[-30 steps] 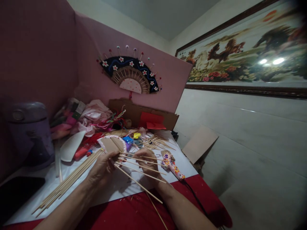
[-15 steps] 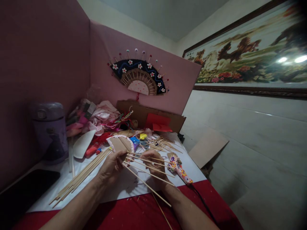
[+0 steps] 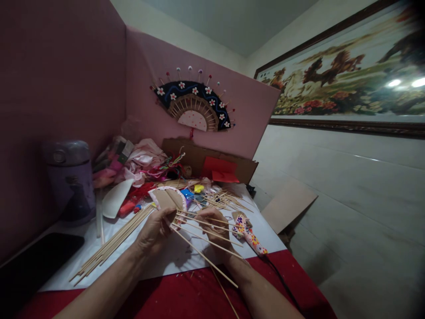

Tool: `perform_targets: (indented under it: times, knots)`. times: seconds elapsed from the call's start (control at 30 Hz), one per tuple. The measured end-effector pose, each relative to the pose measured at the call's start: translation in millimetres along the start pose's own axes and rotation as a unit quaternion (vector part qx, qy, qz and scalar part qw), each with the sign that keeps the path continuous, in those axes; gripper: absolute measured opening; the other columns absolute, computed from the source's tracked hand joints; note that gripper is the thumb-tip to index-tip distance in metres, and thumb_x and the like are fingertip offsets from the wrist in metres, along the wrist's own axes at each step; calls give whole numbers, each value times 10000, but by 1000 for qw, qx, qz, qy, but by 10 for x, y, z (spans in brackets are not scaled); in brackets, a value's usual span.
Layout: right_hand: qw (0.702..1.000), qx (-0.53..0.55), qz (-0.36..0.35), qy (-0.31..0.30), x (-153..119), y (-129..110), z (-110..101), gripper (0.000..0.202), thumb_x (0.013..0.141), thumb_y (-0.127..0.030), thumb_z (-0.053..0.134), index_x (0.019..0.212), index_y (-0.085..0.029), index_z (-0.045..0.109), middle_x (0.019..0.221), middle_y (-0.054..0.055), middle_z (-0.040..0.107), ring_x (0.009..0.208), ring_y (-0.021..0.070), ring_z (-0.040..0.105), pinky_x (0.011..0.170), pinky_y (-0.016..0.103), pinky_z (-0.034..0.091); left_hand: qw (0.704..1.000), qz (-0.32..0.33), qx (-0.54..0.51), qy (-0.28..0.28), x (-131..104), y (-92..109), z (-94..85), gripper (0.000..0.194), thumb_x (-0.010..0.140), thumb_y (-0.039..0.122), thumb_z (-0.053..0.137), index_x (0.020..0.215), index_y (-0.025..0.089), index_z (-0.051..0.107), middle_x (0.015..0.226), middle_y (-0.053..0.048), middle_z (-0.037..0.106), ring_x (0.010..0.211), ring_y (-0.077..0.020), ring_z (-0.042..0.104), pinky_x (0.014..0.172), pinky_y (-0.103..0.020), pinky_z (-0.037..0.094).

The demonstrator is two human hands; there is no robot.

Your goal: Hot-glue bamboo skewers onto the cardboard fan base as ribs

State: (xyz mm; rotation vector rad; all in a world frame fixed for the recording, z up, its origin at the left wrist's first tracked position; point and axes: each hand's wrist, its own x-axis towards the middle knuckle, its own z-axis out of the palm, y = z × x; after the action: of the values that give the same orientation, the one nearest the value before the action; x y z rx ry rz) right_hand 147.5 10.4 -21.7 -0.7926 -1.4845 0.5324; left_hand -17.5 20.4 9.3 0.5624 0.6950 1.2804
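Observation:
My left hand is closed on the near edge of a half-round cardboard piece with a white and pink rim. Several thin wooden sticks fan out from that edge toward the lower right. My right hand is curled behind the sticks, its fingers bent near one of them; whether it grips a stick is hard to make out. Just right of it lies a flower-patterned glue gun with a black cord.
Long sticks lie on the white sheet at left, beside a purple bottle and a dark flat object. Behind are pink cloth, loose short sticks and a decorated fan on the pink board.

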Motion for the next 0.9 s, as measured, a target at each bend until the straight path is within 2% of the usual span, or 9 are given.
perform_targets:
  times: [0.3, 0.53, 0.73, 0.9]
  knots:
    - [1000, 11, 4, -9, -10, 37, -7, 52, 771, -225, 624, 719, -222, 623, 665, -16, 580, 621, 147, 542, 565, 264, 419, 1000, 6, -6, 5, 6, -27, -16, 48, 657, 110, 637, 703, 100, 631, 588, -49, 644, 481, -146, 586, 478, -261, 497]
    - [1000, 17, 1, -2, 13, -31, 8, 77, 741, -249, 651, 689, -205, 616, 635, -12, 592, 591, 146, 547, 527, 256, 422, 1000, -2, -7, 6, 16, -32, -9, 46, 684, 99, 589, 678, 95, 634, 586, -59, 647, 490, -149, 590, 506, -271, 504]
    - [1000, 22, 3, -11, -9, 32, -16, 63, 740, -253, 654, 739, -198, 624, 698, 9, 626, 661, 164, 583, 594, 273, 465, 1000, -4, -14, 15, 16, -42, -13, 24, 651, 101, 621, 666, 88, 634, 568, -50, 633, 476, -139, 579, 493, -255, 489]
    - [1000, 10, 0, -18, -26, 79, -33, 26, 746, -234, 637, 732, -214, 630, 710, 4, 614, 618, 147, 544, 533, 259, 436, 999, -9, -24, 24, 3, -27, -3, 66, 632, 108, 650, 687, 73, 638, 578, -55, 643, 473, -142, 583, 482, -252, 485]
